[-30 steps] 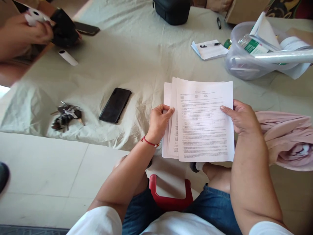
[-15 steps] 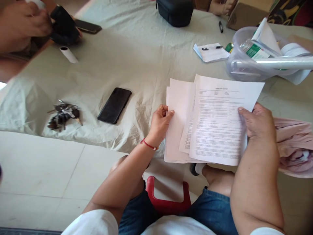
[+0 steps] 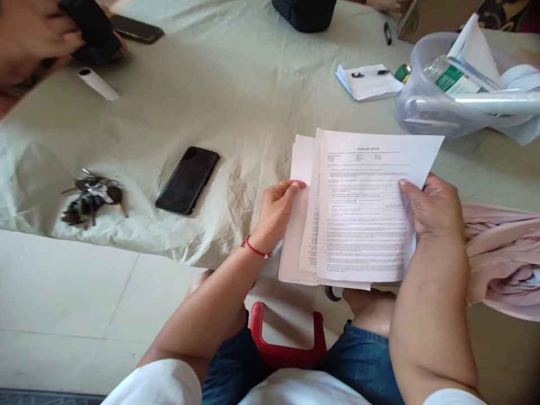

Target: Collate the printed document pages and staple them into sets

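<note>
Several printed paper sheets (image 3: 363, 225) overlap in a loose stack, held up over the table's near edge. My left hand (image 3: 280, 205) pinches the left edge of the rear sheets (image 3: 298, 225), thumb in front. On the right side, my right hand (image 3: 434, 205) grips the front printed sheets, its thumb on the face and its fingers hidden behind. The top sheet carries dense lines of text too small to read. To the left of my left hand, a black phone (image 3: 188, 180) lies on the cloth, with a bunch of keys (image 3: 93, 198) beyond it.
A pale cloth (image 3: 236, 84) covers the table. At the right stand a clear plastic tub (image 3: 422, 112) of papers and a pink cloth (image 3: 502, 242). A notepad (image 3: 371, 87) lies near the tub. At upper left, another person's hand (image 3: 37, 34) is by a black object (image 3: 95, 39).
The front sheets have shifted left over the rear ones, so the stack overlaps more. My right hand has moved left with them. The view has shifted slightly.
</note>
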{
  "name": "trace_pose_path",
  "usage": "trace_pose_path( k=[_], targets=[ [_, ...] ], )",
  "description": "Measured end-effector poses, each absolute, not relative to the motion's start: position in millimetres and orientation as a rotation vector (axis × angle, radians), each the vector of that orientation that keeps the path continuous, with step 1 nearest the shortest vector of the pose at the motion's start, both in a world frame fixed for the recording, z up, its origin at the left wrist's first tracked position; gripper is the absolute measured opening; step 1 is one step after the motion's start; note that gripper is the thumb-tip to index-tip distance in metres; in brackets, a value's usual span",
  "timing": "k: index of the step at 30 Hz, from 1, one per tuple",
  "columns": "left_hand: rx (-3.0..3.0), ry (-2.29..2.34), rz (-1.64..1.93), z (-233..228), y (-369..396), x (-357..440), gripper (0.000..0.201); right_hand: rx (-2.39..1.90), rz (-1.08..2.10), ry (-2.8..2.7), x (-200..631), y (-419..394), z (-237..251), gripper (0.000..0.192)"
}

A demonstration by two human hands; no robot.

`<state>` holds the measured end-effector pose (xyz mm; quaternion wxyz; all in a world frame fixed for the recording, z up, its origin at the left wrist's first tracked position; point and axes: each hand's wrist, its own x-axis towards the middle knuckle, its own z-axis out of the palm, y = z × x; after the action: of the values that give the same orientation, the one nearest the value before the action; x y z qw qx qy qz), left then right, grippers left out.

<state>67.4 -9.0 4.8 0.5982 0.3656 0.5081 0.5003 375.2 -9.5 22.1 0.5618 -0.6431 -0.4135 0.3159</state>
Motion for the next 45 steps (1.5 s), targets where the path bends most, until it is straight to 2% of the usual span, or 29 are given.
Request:
trace_pose_path(
  k=[3,5,13,24,33,40,45],
  targets=[
    [0.818,1.105,1.148,6,-8,67,0.039,-1.508,0.77,-0.967,369,-6,23,0.036],
    [0.822,1.055,1.145,3,-7,66,0.044,-1.498,0.792,-0.959,365,-3,24,0.039],
    [0.851,1.194,1.193,-7,2,63,0.025,-1.549,0.863,-0.97,360,-2,25,0.042],
    [0.753,1.134,1.205,-4,2,62,0.048,-1.58,0.789,-0.906,366,-2,28,0.039],
    [0.787,1.075,1.223,-7,3,59,0.044,-1.547,0.587,-0.838,372,0,29,0.035],
    [0.778,1.105,1.27,-8,2,57,0.077,-1.529,0.553,-0.833,375,1,25,0.031],
    [0.78,1.123,1.242,-11,3,56,0.079,-1.509,0.582,-0.847,369,0,28,0.032]
  ],
)
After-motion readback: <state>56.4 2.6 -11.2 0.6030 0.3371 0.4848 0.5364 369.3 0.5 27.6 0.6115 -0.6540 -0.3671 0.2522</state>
